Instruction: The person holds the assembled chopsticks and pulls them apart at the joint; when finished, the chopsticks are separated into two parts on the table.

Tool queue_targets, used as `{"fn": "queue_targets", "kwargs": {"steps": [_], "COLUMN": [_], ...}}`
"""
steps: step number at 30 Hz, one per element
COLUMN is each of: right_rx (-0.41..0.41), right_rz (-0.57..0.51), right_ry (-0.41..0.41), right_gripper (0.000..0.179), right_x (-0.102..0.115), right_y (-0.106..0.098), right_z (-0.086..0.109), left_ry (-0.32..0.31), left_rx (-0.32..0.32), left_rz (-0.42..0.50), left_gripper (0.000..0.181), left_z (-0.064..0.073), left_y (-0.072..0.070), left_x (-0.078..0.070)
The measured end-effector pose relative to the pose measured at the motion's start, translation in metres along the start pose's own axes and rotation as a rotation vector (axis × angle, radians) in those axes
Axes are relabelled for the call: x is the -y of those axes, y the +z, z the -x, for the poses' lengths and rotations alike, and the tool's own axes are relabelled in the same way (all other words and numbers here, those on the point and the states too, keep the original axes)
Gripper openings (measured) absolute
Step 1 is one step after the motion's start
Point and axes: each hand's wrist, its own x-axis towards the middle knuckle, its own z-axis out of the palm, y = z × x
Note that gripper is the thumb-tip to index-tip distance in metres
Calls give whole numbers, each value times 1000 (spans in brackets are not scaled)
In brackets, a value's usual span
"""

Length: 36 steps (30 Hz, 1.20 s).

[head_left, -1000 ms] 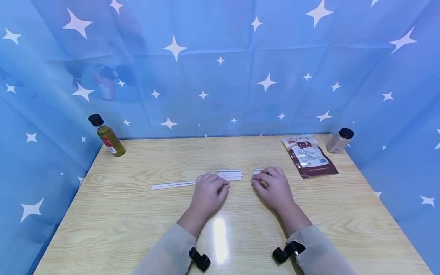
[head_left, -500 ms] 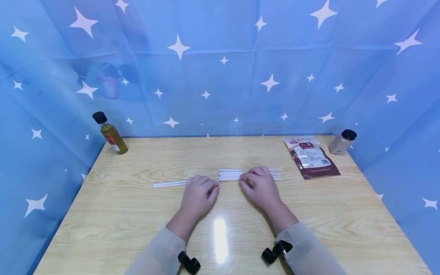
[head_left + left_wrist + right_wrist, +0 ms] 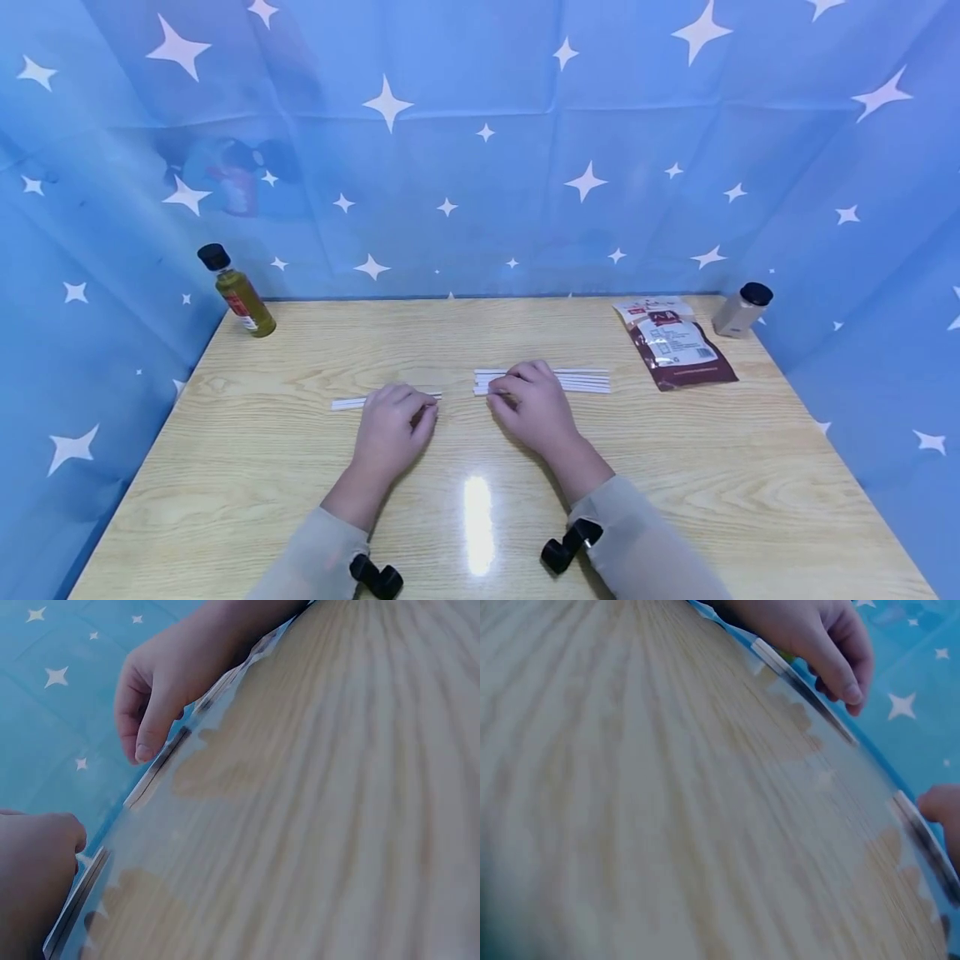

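Two slim white sticks (image 3: pixel 348 404) lie side by side on the wooden table, left of the middle. My left hand (image 3: pixel 392 429) is over them, covering their middle, its fingers loosely bent. To the right, several more white sticks (image 3: pixel 585 382) form a neat parallel row. Over that row's left half is my right hand (image 3: pixel 531 408), thumb and fingertips bent downward at the near sticks. In the left wrist view the right hand (image 3: pixel 169 690) shows nothing pinched between thumb and fingers. The right wrist view shows the left hand (image 3: pixel 821 649) just above a stick (image 3: pixel 802 690), likewise holding nothing.
At the back left stands a bottle of yellow-green liquid (image 3: pixel 246 304) with a black cap. A brown and white packet (image 3: pixel 675 346) lies at the back right, beside a black-lidded jar (image 3: pixel 741 312). A blue starry curtain (image 3: pixel 480 233) encloses the table's back and sides.
Both hands have moved left across the table, uncovering the right end of the stick row and the right ends of the left pair. The sticks appear to stay in place.
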Motion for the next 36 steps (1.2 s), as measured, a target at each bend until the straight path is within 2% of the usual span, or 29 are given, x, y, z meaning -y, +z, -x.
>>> {"fn": "queue_targets", "kwargs": {"steps": [9,14,22,30,36], "right_rx": [26,44,42,105,143], "right_rz": [-4,-4,0,21,59], "right_ry": [-25,-19,-17,-17,2], "right_gripper": [7,7,7,6,8], "right_x": [11,18,31,48,63], "right_y": [13,22,35,51,61], "right_z": [-9,-15,-23,-32,-37], "left_ry": [-14,-71,-121,-242,-262], "left_rx": [-29,-28,-25,33,71], "left_rz": [1,-23,-83,-119,-124], "left_gripper": [5,5,7,17,17], "left_z": [7,11,20,25,25], "left_y": [-17,-29,-42,-52,-51], "left_x": [16,27,44,55,58]}}
